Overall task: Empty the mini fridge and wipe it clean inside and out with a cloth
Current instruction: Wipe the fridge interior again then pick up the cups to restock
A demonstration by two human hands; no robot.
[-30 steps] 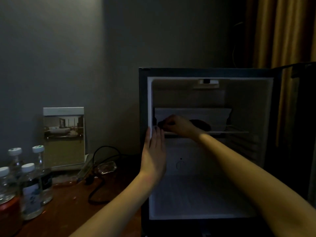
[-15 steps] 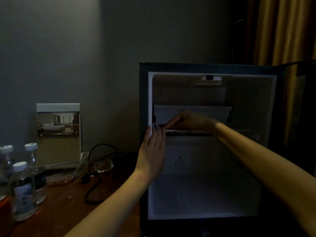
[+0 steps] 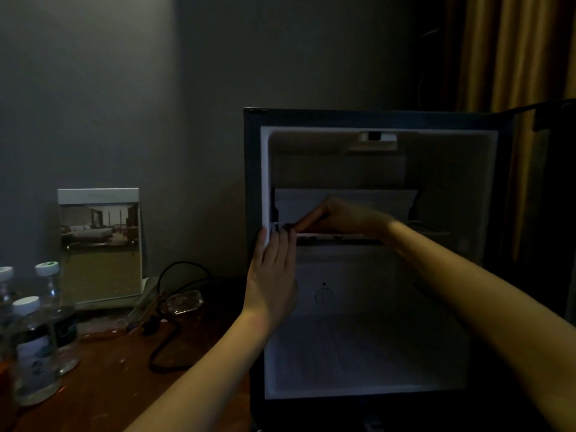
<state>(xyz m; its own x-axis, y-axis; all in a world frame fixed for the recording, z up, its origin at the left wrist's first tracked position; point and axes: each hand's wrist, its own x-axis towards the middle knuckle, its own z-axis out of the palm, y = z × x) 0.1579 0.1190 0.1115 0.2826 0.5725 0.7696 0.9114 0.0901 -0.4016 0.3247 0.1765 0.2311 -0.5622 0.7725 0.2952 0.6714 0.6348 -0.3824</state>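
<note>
Inspector: Grip status, left hand [image 3: 272, 275]?

Technician: Flat, holding nothing. Its fingers are straight and close together, pointing up. They lie against the white left front edge of the fridge [image 3: 311, 118], with the fingertips [image 3: 280, 235] at shelf height.

Inspector: Right hand [image 3: 343, 218]?

Technician: It reaches inside the fridge from the right. The fingers are drawn together to a point aimed left, low over the front edge of the shelf [image 3: 339, 236], near its left end. A small dark spot [image 3: 288, 226] shows at the tips. The dim light does not let me tell whether the hand pinches anything or only presses on the shelf.

Inspector: Position of the fridge?

Technician: It stands at centre right, beside a wooden table [image 3: 109, 385]. The door [image 3: 554, 213] is swung open to the right. A white panel [image 3: 343, 194] stands upright behind the right hand.

Inspector: Surroundings?

Technician: Water bottles [image 3: 34, 347] with white caps stand at the table's left edge. A picture card [image 3: 99, 244] stands upright against the grey wall. A black cable [image 3: 162, 347] loops between the card and the fridge. A yellow curtain [image 3: 514, 57] hangs at upper right.
</note>
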